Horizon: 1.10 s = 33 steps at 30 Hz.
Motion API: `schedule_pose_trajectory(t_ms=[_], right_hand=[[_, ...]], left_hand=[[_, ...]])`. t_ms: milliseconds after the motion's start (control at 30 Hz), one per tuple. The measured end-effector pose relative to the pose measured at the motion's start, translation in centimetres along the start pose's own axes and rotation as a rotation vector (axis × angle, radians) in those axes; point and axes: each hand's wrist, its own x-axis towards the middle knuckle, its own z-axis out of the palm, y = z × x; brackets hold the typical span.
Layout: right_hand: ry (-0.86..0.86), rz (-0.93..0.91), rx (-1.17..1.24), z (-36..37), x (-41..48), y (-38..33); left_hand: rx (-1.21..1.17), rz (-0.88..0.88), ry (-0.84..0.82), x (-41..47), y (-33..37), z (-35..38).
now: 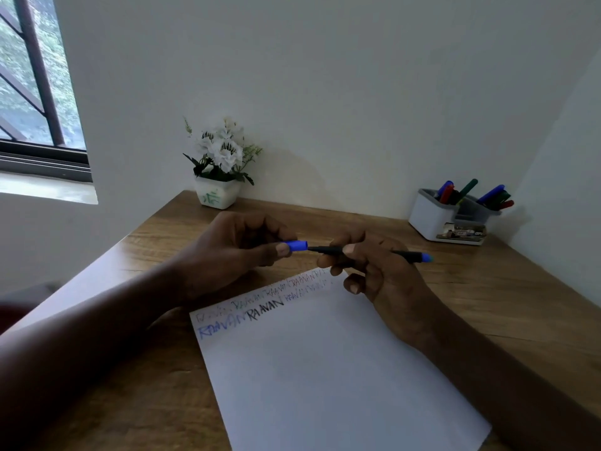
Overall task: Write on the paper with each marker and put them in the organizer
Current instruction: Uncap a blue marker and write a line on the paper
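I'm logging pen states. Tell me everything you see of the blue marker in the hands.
The blue marker has a slim black barrel and blue tail end. It lies roughly level above the paper, gripped by the right hand. Its tip meets the mouth of the blue cap, pinched by the left hand.

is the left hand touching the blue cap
Touching. The head view shows the left hand pinching the blue cap between thumb and fingers; the right hand grips the marker.
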Motion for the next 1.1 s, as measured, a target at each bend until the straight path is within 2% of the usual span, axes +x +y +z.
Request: schedule_pose_trajectory(t_ms=[300, 500, 767, 967, 1100], right_hand=[[-0.034, -0.036, -0.025, -0.1, 0.1, 0.3], [-0.062, -0.1, -0.164, 0.7, 0.0, 0.6], [-0.075, -0.115, -0.152, 1.0, -0.5, 1.5], [-0.062, -0.164, -0.135, 0.9, -0.4, 1.7], [-0.059, -0.131, -0.141, 1.0, -0.1, 1.4]], left_hand=[[-0.066, -0.052, -0.016, -0.2, 0.6, 0.1], [-0.088, -0.077, -0.086, -0.4, 0.8, 0.9], [-0.062, -0.105, -0.115, -0.9, 0.3, 0.4], [-0.15, -0.086, -0.134, -0.7, 0.0, 0.5], [-0.123, -0.093, -0.113, -0.4, 0.1, 0.9]])
